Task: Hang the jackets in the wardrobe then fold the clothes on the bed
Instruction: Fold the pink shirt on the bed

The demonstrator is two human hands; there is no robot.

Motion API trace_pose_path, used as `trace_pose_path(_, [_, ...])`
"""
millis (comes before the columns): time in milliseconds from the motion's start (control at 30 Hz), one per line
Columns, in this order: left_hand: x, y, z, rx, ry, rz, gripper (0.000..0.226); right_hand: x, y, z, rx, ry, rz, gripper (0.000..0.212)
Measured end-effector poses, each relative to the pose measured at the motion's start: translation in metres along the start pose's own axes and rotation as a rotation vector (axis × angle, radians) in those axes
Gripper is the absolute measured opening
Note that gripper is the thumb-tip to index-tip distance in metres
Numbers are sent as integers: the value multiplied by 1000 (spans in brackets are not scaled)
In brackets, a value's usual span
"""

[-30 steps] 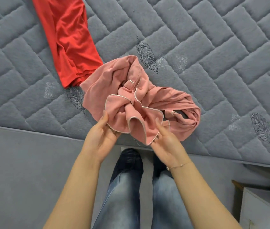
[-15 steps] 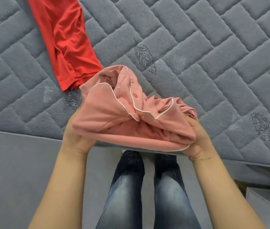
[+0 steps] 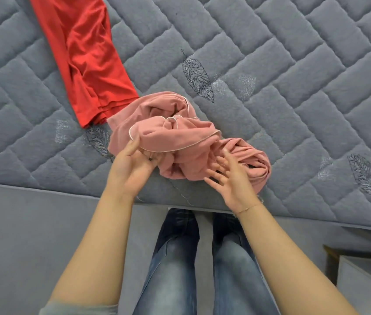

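A crumpled pink garment (image 3: pixel 180 142) with white piping lies in a heap near the front edge of the grey quilted bed (image 3: pixel 293 87). My left hand (image 3: pixel 132 164) grips the garment's near left fold, with its fingers curled into the cloth. My right hand (image 3: pixel 230 180) hovers palm up just in front of the heap. Its fingers are spread and blurred, and they hold nothing. A red garment (image 3: pixel 84 55) lies stretched out on the bed at the upper left, its lower end next to the pink heap.
The bed's front edge (image 3: pixel 43 189) runs across the middle of the view, with my jeans-clad legs (image 3: pixel 202 269) below it. A white piece of furniture (image 3: pixel 366 280) stands at the lower right corner.
The pink garment was lifted and spread between both hands, then dropped back into a heap on the bed. My right hand has let go and drawn back; my left still holds the cloth.
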State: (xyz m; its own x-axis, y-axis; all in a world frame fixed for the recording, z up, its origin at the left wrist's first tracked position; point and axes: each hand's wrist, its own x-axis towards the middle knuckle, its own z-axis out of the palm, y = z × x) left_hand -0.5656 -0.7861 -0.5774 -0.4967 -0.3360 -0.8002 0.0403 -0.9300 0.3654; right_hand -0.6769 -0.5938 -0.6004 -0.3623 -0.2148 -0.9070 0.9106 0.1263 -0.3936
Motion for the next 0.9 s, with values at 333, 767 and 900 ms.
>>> trace_pose_path(333, [-7, -18, -15, 216, -6, 78, 26, 33, -26, 25, 58, -29, 65, 19])
trace_pose_path(767, [-27, 7, -3, 547, -109, 155, 34, 37, -34, 14, -246, 126, -80, 36])
trace_pose_path(900, [-42, -2, 5, 643, -130, 248, 24, 43, -28, 18, -591, 134, -29, 37])
